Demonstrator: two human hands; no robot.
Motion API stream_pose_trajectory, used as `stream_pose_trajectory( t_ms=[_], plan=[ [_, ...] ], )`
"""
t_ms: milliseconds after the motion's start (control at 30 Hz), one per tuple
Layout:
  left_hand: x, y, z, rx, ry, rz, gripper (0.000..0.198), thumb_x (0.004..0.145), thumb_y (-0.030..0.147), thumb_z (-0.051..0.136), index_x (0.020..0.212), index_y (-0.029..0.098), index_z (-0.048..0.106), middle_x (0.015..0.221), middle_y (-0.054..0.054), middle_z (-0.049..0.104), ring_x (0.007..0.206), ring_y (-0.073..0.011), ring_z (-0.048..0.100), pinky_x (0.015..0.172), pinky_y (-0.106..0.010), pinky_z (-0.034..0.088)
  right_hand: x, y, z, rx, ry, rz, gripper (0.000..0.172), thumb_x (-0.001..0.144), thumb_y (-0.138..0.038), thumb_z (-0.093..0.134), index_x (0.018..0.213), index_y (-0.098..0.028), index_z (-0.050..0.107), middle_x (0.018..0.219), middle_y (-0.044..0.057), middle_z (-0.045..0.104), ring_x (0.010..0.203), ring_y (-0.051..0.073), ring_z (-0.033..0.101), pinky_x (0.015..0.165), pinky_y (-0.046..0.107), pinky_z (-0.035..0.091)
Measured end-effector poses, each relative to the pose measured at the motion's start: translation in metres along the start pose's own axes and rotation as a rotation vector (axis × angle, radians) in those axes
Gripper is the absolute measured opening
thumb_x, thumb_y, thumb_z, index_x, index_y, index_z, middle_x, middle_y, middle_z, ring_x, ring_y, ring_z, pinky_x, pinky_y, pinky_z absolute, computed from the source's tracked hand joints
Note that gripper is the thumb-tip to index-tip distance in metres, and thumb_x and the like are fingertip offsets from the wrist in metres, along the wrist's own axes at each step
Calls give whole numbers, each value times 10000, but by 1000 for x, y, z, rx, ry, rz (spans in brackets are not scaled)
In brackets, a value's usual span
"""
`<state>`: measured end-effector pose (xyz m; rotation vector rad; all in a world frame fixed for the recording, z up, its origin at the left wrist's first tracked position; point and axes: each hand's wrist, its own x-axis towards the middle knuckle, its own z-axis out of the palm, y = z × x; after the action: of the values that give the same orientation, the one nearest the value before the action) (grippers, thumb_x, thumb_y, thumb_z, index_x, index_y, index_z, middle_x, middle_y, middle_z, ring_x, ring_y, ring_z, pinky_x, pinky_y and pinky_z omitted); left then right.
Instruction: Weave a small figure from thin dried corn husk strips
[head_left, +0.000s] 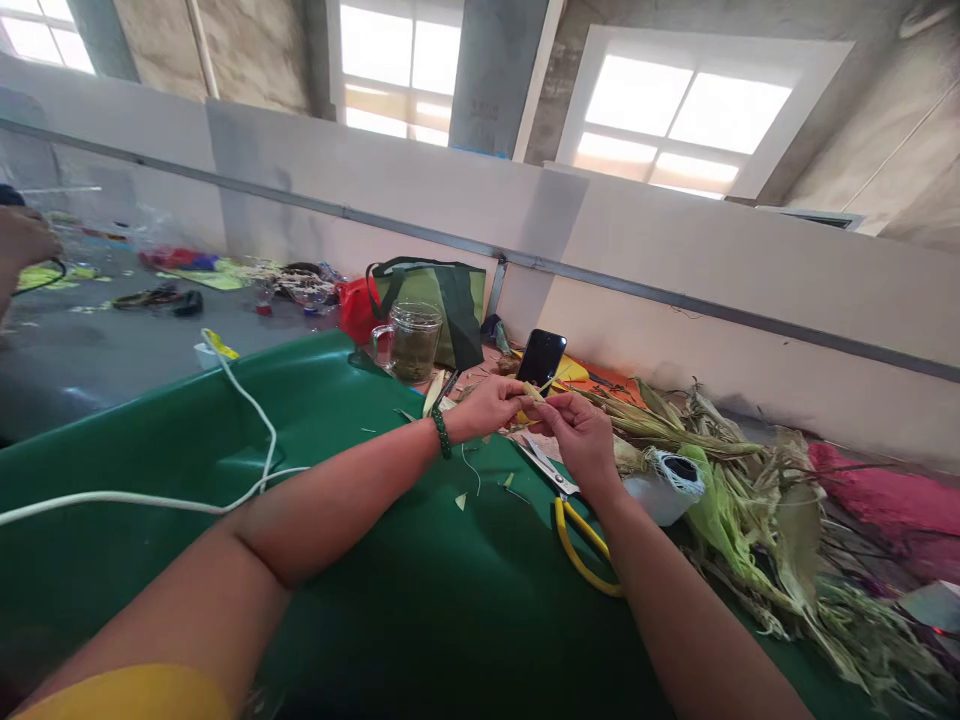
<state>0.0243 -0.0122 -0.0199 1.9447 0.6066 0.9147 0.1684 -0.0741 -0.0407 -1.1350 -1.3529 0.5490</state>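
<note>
A pale strip (533,392) is pinched by the fingertips of both left hand (491,404) and right hand (589,440), pretty much mid-view over the counter (450,610). From there, a phone (541,356) is propped at 12 o'clock, a mug (415,345) is parked at 10, scissors (563,487) are laid around 5, and loads of husks (780,510) are heaped toward 4.

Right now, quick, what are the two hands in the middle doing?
Left hand: closed, pinching a small pale strip.
Right hand: closed, fingertips pinching the same strip.
</note>
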Motion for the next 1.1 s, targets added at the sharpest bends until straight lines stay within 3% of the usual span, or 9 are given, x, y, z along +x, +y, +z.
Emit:
stream_pose_trajectory(
  t_ms=[200, 333, 433, 567, 700, 800, 933, 1100],
  plan=[
    [-3, 4, 4, -304, -95, -125, 150, 740, 213, 669, 807, 78, 673, 591, 23, 574, 463, -48, 500, 475, -165, 386, -3, 0, -7, -553, 138, -412, 197, 823, -353, 611, 700, -208, 662, 606, 11, 661, 555, 147, 600, 566, 273, 455],
    [-6, 9, 6, -397, -92, -111, 308, 718, 322, 719, 906, 81, 682, 644, 9, 602, 517, -54, 508, 526, -177, 436, -3, -3, -8, -664, 160, -639, 187, 870, -283, 553, 745, -216, 675, 707, 36, 711, 624, 157, 634, 615, 274, 468],
    [-8, 12, 6, -366, -60, -74, 359, 749, 417, 682, 865, 78, 686, 604, 22, 572, 505, -49, 472, 542, -191, 448, -3, -4, -7, -698, 141, -752, 187, 888, -256, 546, 764, -214, 679, 703, 41, 718, 651, 165, 652, 646, 279, 481],
    [-5, 11, 2, -302, -51, -97, 319, 781, 378, 654, 878, 76, 691, 554, 43, 534, 478, -48, 441, 508, -188, 405, -2, -3, -7, -731, 80, -773, 206, 906, -240, 524, 791, -220, 694, 720, 44, 723, 683, 172, 663, 670, 287, 490],
    [-2, 10, -1, -327, -25, -53, 225, 761, 234, 669, 926, 85, 698, 584, 29, 584, 555, -64, 479, 555, -185, 393, -1, -2, -9, -741, 89, -735, 198, 898, -269, 545, 790, -219, 702, 724, 43, 724, 677, 174, 658, 678, 296, 488],
    [-3, 11, -1, -335, 1, -58, 222, 748, 158, 657, 952, 80, 696, 509, 52, 524, 582, -81, 484, 572, -190, 385, -1, -2, -9, -779, 100, -749, 197, 890, -267, 562, 756, -216, 697, 717, 44, 720, 687, 177, 653, 665, 290, 477],
    [-6, 14, -1, -285, -21, -60, 248, 785, 167, 611, 1000, 69, 687, 463, 75, 451, 506, -65, 397, 513, -183, 322, -1, -3, -9, -802, 122, -770, 195, 881, -248, 576, 725, -210, 686, 704, 47, 704, 684, 174, 637, 638, 280, 460],
    [-7, 16, 1, -254, 40, -4, 204, 744, 182, 672, 905, 61, 709, 502, 51, 515, 494, -50, 363, 472, -175, 286, 0, -1, -11, -843, 116, -804, 206, 888, -246, 563, 714, -216, 669, 667, 36, 652, 663, 169, 590, 622, 280, 436]
  ],
)
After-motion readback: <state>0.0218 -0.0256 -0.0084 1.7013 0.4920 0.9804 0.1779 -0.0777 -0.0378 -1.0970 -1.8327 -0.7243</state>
